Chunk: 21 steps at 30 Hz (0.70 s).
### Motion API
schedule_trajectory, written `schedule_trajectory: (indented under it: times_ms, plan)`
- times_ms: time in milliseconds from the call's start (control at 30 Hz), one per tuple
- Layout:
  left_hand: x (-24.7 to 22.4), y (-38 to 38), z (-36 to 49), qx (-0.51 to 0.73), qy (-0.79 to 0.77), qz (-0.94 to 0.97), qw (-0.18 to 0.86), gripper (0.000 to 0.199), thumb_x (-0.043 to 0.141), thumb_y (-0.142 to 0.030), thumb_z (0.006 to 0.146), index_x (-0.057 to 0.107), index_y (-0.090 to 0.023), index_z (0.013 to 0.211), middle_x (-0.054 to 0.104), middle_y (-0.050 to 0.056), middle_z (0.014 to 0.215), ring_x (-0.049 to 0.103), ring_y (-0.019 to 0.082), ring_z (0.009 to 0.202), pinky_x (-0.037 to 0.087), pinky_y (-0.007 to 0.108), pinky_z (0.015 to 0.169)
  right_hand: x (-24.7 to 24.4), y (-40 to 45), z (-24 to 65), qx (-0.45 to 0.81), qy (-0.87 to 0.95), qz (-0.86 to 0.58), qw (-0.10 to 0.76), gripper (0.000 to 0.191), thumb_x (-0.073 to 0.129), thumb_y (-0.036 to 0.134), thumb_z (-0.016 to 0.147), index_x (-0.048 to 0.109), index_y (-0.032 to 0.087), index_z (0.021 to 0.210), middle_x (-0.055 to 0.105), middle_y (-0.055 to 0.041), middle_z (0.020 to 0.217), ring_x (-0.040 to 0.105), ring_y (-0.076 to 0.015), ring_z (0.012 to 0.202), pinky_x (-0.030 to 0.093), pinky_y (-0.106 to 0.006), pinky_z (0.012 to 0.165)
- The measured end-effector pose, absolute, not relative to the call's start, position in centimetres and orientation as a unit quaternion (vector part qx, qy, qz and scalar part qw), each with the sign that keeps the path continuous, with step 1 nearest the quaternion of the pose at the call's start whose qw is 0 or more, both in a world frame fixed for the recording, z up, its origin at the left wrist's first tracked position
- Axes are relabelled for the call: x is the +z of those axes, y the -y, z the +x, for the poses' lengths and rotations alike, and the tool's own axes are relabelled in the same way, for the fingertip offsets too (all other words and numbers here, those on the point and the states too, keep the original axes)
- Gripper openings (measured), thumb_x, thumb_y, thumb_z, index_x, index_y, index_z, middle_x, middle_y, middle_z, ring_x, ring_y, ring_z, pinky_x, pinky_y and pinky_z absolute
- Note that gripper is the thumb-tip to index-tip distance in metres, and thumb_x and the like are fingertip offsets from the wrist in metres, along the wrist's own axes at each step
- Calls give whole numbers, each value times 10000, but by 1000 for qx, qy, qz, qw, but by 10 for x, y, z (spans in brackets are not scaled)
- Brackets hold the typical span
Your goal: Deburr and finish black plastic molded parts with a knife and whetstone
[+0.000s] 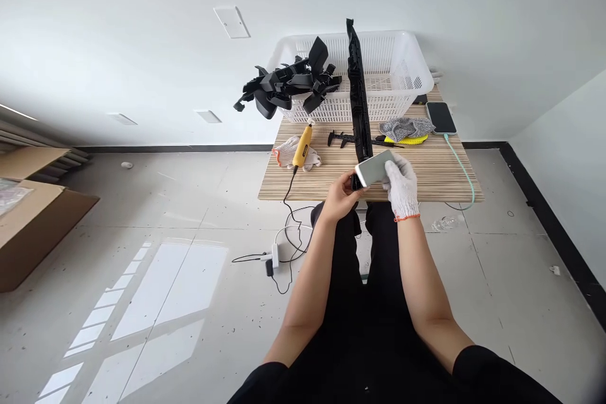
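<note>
My bare left hand [341, 197] is closed around the near end of a long black plastic trim piece [358, 98]. The piece stretches away from me across the table and over the front of the basket. My right hand [401, 186], in a white knit glove with an orange cuff, grips a flat grey rectangular block [375, 167] with a pale edge. The block lies over the near end of the trim piece, close to my left fingers. Whether it touches the plastic I cannot tell.
A white plastic basket [402, 91] stands at the back of the table [322, 186], black plastic parts [288, 82] piled at its left. Around lie a yellow corded tool [303, 146], a glove [284, 154], black calipers [341, 138], grey cloth [404, 129] and a phone [441, 118]. Cables [286, 259] trail below.
</note>
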<state>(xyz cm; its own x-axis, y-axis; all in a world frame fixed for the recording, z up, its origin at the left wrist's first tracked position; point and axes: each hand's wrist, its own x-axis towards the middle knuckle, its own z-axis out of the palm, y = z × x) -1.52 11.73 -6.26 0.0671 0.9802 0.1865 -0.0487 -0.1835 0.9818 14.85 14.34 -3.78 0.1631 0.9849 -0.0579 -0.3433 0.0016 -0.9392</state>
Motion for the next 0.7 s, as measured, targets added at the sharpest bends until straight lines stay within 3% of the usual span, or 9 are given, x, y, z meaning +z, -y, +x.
schedule_trajectory:
  times_ms: [100, 267, 400, 567, 700]
  plan:
    - [-64, -117, -15, 545, -409, 553, 481, 593, 855, -463, 747, 651, -177, 1225, 747, 133, 1201, 714, 274, 1111, 599, 367, 896, -40, -147, 151, 591, 384, -447, 552, 488, 832, 457, 715, 713, 226, 1128, 669, 9, 801, 528, -73, 525, 363, -188, 413]
    - [-66, -118, -16, 537, -421, 553, 478, 557, 810, -453, 802, 637, -172, 1251, 760, 120, 1133, 725, 257, 1063, 594, 372, 902, -39, -145, 151, 504, 321, -482, 641, 415, 799, 453, 746, 704, 213, 1071, 701, -4, 892, 549, -68, 570, 423, -186, 448]
    - [-64, -117, -15, 520, -418, 580, 466, 578, 834, -405, 778, 645, -184, 1277, 736, 127, 1236, 704, 278, 1138, 589, 368, 915, -37, -143, 149, 534, 407, -486, 559, 447, 821, 441, 734, 719, 203, 1097, 698, -9, 826, 568, -93, 569, 442, -203, 448]
    - [-64, -116, -14, 516, -432, 569, 472, 538, 803, -441, 813, 641, -171, 1249, 771, 108, 1095, 740, 248, 1000, 600, 370, 890, -40, -147, 150, 462, 297, -494, 674, 403, 778, 449, 767, 682, 217, 1082, 713, -23, 966, 595, -84, 627, 458, -198, 486]
    - [-63, -116, -16, 510, -426, 586, 463, 546, 803, -422, 812, 640, -179, 1273, 743, 122, 1216, 723, 262, 1078, 598, 361, 896, -39, -144, 149, 524, 415, -486, 563, 465, 802, 444, 754, 722, 206, 1145, 725, -36, 925, 619, -116, 636, 469, -215, 473]
